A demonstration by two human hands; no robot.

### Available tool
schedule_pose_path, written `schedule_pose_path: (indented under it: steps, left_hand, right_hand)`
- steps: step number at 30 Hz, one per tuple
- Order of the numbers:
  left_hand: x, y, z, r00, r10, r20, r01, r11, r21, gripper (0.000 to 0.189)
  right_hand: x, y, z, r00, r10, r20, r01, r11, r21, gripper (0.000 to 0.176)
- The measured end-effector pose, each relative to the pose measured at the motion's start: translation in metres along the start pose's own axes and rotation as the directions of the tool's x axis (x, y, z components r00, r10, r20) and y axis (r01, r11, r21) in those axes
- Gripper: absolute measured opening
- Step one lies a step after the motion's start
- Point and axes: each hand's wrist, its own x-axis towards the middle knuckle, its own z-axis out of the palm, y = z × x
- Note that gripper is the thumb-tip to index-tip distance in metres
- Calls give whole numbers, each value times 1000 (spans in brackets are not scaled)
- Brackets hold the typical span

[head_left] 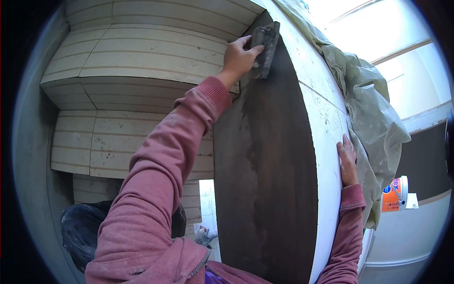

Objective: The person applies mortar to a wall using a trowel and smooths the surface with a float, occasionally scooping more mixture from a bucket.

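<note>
My left hand reaches up and forward, its fingers wrapped round a grey, smeared plastering float. The float's face lies against the upper end of a dark wall strip, whose surface has uneven darker, damp-looking patches. The float's handle is mostly hidden by my fingers. My right hand rests with fingers stretched out on the white speckled ledge along the strip's right side. It holds nothing.
Pale grooved stair steps rise on the left. Crumpled plastic sheeting hangs over the ledge's outer side. Beyond it, lower down, stands an orange and white bucket. A dusty dark trouser leg shows at lower left.
</note>
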Motion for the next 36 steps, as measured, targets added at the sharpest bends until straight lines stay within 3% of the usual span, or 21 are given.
schedule_pose_path:
  steps: [2, 3, 4, 6, 8, 10, 12, 13, 15, 19, 21, 23, 24, 25, 27, 29, 31, 32, 34, 36]
  left_hand:
    - [-8, 30, 14, 995, -68, 80, 56, 989, 138, 41]
    - [-18, 50, 19, 990, -66, 124, 60, 997, 50, 40]
    - [-24, 55, 26, 978, 137, 154, -94, 961, -260, 37]
    - [-37, 97, 20, 947, 262, 187, -194, 927, -320, 33]
    - [1, 85, 4, 984, 128, 120, -86, 948, -306, 32]
    - [41, 41, -7, 982, 157, 100, -118, 940, -321, 30]
    - [54, 11, -14, 971, -31, 235, 97, 956, -275, 36]
    - [56, 1, -15, 972, -32, 235, 98, 957, -275, 36]
    - [54, -12, -14, 925, -21, 379, 136, 950, -281, 41]
    - [21, -13, -18, 896, 41, 443, 126, 931, -342, 43]
    - [-25, 21, -22, 868, 138, 478, -78, 987, -143, 45]
    - [-90, 64, -25, 789, 246, 563, -172, 968, -182, 45]
    - [-118, 76, -21, 670, 556, 492, -515, 825, -232, 44]
    - [-150, 99, -28, 644, 570, 511, -456, 822, -341, 44]
    - [-164, 112, -37, 614, 588, 526, -391, 806, -445, 45]
    - [-139, 85, -45, 844, 267, 466, -259, 962, -83, 45]
    - [-82, 48, -44, 945, -17, 328, 67, 987, -143, 45]
    - [-50, 15, -40, 951, 31, 308, 18, 987, -157, 45]
    - [-23, 1, -30, 925, 48, 377, 88, 938, -337, 44]
    - [-26, -2, -27, 912, 42, 408, 102, 941, -324, 44]
  right_hand:
    - [-2, 0, -1, 998, -57, 22, 59, 996, -61, 56]
    - [-1, 1, -1, 998, -54, 23, 56, 997, -60, 56]
    - [0, 2, 0, 999, -36, 11, 36, 999, -39, 55]
    - [1, 4, 3, 1000, -14, 13, 14, 1000, -20, 55]
    - [0, 8, 2, 994, -107, 24, 108, 993, -40, 56]
    - [1, 11, 3, 998, -56, 9, 57, 998, -18, 57]
    - [3, 12, 5, 1000, -13, 5, 13, 1000, 8, 58]
    - [3, 12, 5, 1000, -17, 10, 16, 1000, 8, 59]
    - [3, 16, 5, 1000, -17, 18, 17, 1000, 4, 60]
    - [6, 15, 7, 1000, -18, 16, 18, 1000, 25, 59]
    - [4, 0, 3, 1000, 21, 8, -21, 997, 80, 57]
    - [6, 7, 5, 1000, -13, 10, 12, 998, 68, 57]
    - [7, 13, 6, 999, -41, 6, 41, 998, 54, 57]
    - [8, 19, 10, 994, -101, -32, 99, 994, -50, 47]
    - [11, 22, 11, 982, -182, -53, 178, 982, -66, 41]
    - [8, 35, 15, 937, -340, -82, 322, 929, -184, 31]
    - [9, 41, 16, 926, -371, -78, 348, 914, -209, 32]
    - [9, 43, 16, 910, -410, -65, 386, 892, -235, 32]
    - [11, 43, 15, 915, -400, -55, 375, 891, -255, 33]
    - [13, 46, 17, 914, -403, -52, 382, 897, -223, 34]
